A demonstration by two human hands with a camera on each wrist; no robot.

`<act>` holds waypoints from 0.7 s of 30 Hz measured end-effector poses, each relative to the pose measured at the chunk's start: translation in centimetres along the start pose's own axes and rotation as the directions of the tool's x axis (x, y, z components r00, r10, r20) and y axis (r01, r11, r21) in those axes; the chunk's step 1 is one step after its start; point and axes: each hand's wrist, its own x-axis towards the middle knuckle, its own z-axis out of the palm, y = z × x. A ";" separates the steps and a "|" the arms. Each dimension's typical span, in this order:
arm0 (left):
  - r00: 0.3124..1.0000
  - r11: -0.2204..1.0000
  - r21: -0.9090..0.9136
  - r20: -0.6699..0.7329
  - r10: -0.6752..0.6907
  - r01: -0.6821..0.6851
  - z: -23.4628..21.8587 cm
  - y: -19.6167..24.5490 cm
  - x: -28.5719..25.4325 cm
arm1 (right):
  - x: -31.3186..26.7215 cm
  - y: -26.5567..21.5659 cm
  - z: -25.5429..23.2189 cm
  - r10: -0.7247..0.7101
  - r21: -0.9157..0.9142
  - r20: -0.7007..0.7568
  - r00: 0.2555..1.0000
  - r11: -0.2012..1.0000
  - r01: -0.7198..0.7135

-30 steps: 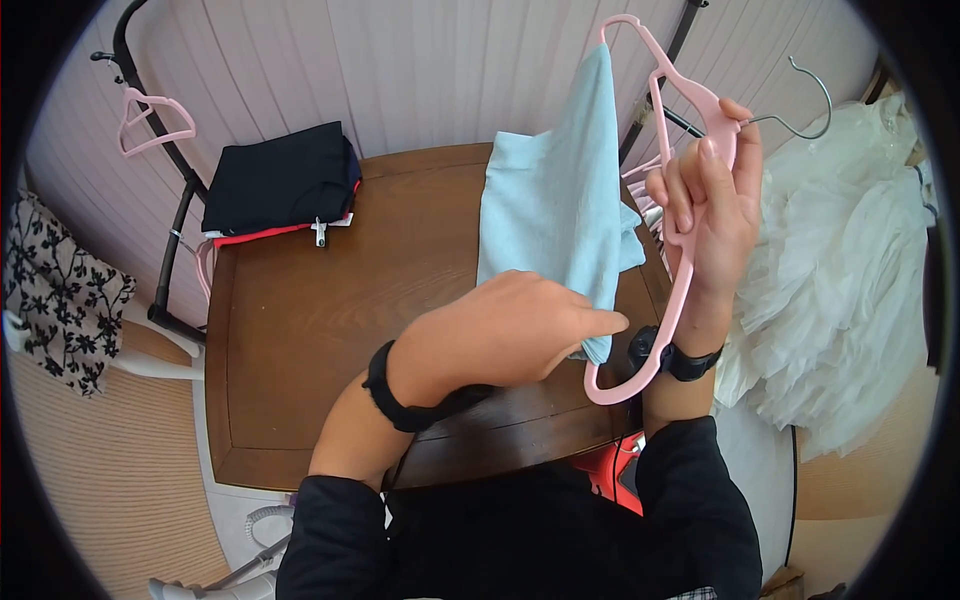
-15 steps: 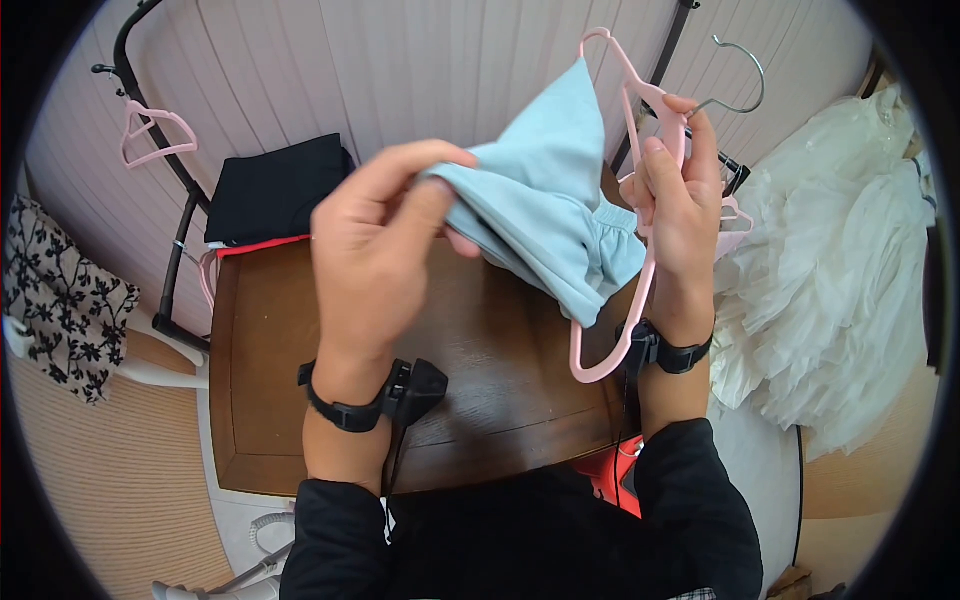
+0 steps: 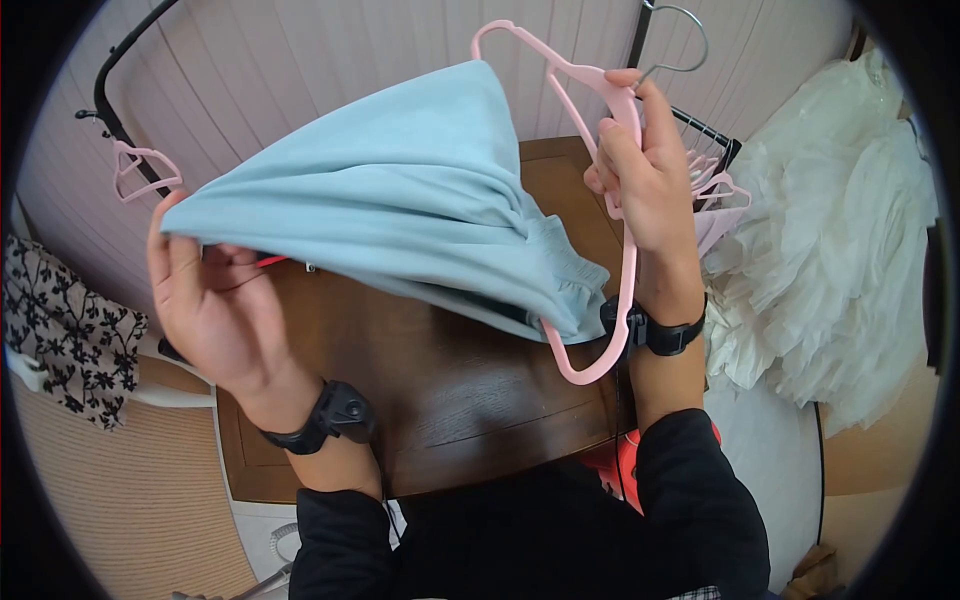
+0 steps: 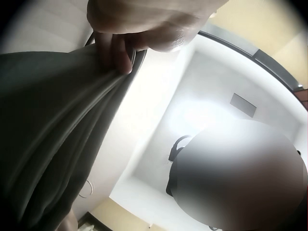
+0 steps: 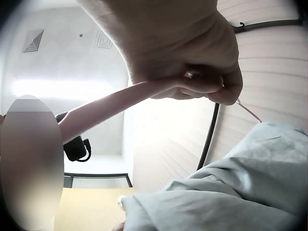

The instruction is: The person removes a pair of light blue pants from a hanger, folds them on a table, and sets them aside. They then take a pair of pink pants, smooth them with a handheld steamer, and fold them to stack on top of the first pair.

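Note:
A light blue garment (image 3: pixel 400 180) with a gathered elastic edge is stretched across the head view, its right end draped on a pink hanger (image 3: pixel 628 270) with a metal hook. At the far left, the left hand (image 3: pixel 220 300) pinches the garment's end; in the left wrist view the fingers of that hand (image 4: pixel 144 24) hold the folded cloth (image 4: pixel 53 120). The right hand (image 3: pixel 655 190) grips the hanger near its neck, holding it tilted. In the right wrist view, the right hand (image 5: pixel 178 48) is curled round the pink hanger (image 5: pixel 110 103), with blue cloth (image 5: pixel 216 192) below.
Beneath the cloth is a brown wooden table (image 3: pixel 450 400). A pink hanger (image 3: pixel 145 172) hangs on a black rack at the left, and more hangers (image 3: pixel 722 190) hang at the right. A white ruffled dress (image 3: pixel 820 250) stands right, a floral garment (image 3: pixel 70 330) left.
The left hand has moved from the hanger's lower end to the far left, pulling the cloth out sideways. The right hand and hanger have shifted left, and the cloth now hides most of the dark folded pile.

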 end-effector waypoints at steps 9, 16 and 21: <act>0.979 0.877 0.458 0.060 -0.197 0.148 -2.0 -0.5 1.8 | 0.3 0.2 -1.3 -0.015 0.043 -0.012 1.000 0.999 0.016; 0.725 0.298 0.868 0.497 -0.478 -0.399 2.4 -1.9 -1.0 | -0.3 0.4 -1.3 0.052 0.274 0.098 0.994 0.959 -0.078; 0.378 0.637 0.685 0.727 -0.573 -0.352 6.9 -2.6 -4.1 | -1.4 -0.3 0.9 0.026 0.197 0.209 0.978 0.978 -0.068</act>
